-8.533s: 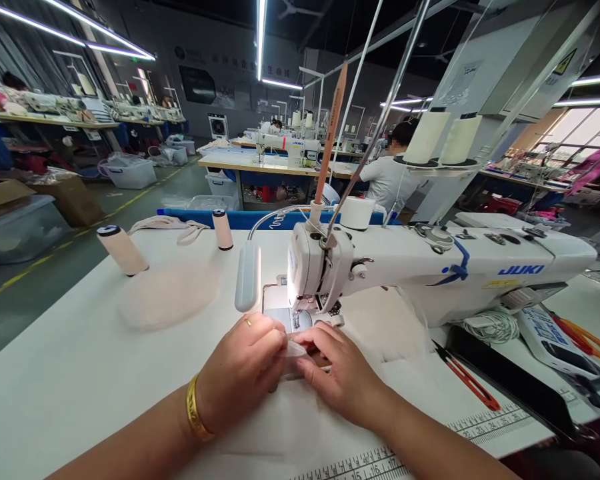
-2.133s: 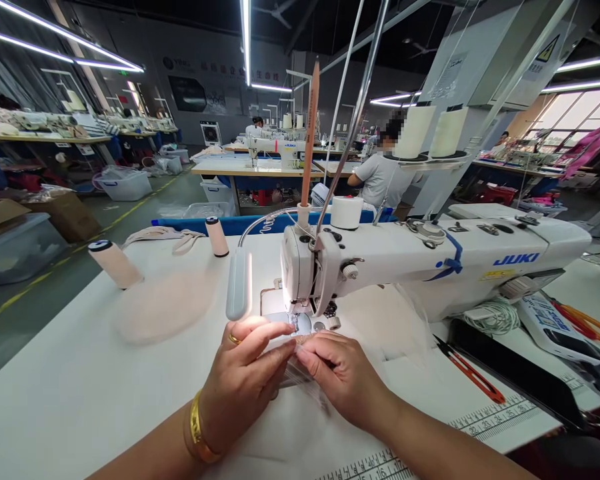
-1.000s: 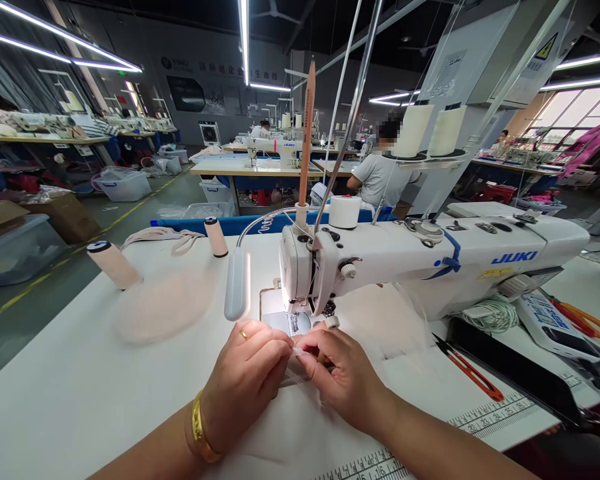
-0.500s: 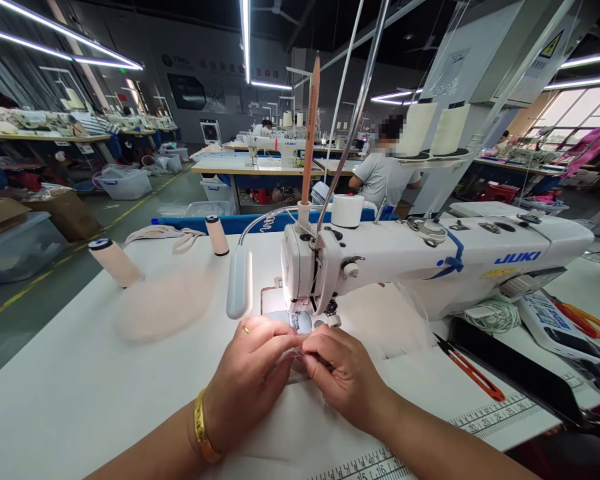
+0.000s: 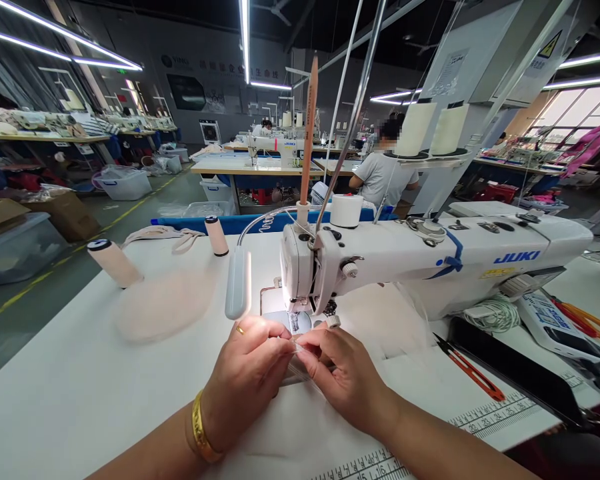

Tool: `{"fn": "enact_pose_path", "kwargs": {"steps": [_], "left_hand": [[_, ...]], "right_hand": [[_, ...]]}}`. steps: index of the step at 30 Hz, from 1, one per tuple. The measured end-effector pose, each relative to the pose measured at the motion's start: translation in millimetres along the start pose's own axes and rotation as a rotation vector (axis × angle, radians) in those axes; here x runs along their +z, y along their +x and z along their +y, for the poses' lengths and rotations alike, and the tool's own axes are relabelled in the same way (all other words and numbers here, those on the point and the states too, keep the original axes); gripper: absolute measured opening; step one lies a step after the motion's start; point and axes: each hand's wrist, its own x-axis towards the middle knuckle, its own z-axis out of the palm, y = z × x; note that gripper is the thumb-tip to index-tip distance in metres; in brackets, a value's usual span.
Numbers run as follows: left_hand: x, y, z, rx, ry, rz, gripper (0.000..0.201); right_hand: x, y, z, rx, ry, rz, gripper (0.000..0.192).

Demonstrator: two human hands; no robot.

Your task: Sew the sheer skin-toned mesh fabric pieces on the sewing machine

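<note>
Just in front of the needle area of a white sewing machine (image 5: 405, 260), both my hands pinch a thin, sheer pale fabric (image 5: 303, 370). My left hand (image 5: 253, 370), with a ring and a gold bangle, grips its edge between thumb and fingers. Close against it, my right hand (image 5: 343, 373) pinches the same edge, fingertips nearly touching the left ones. The fabric hangs toward me over the white table, its outline hard to make out. Behind my fingertips lies the lit metal needle plate (image 5: 300, 323).
Two peach thread cones (image 5: 115, 263) and a sheer pale piece (image 5: 165, 307) lie at left. A lamp (image 5: 237, 283) stands beside the machine head. At right are orange-handled thread snips (image 5: 475, 373), a black case (image 5: 515, 367) and a printed ruler (image 5: 505, 410). A person (image 5: 385, 173) sits beyond.
My left hand has shifted slightly left and its fingers have turned, while the right fingertips have moved a little left. Both keep their pinch on the fabric.
</note>
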Motion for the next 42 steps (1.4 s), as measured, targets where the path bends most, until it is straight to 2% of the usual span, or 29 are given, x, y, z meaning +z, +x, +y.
{"fn": "enact_pose_path", "kwargs": {"steps": [10,18,25,36,42], "left_hand": [[1.1,-1.5,-0.6,-0.007,0.006,-0.013,0.016],[0.2,-0.2,1.1,0.002,0.002,-0.028,0.030],[0.2,-0.3,1.6,0.009,0.021,0.001,0.028],[0.0,-0.2,0.7,0.046,0.040,0.086,0.033],[-1.5,-0.7,1.5,0.060,0.049,0.091,0.034]], "right_hand": [[-0.8,1.8,0.0,-0.027,0.017,0.003,0.011],[-0.3,1.2,1.0,-0.055,-0.023,0.007,0.014],[0.0,1.4,1.1,-0.066,-0.034,0.004,0.015],[-1.6,3.1,-0.6,-0.007,-0.017,-0.002,0.014],[-2.4,4.0,-3.0,0.061,0.025,0.000,0.015]]}}
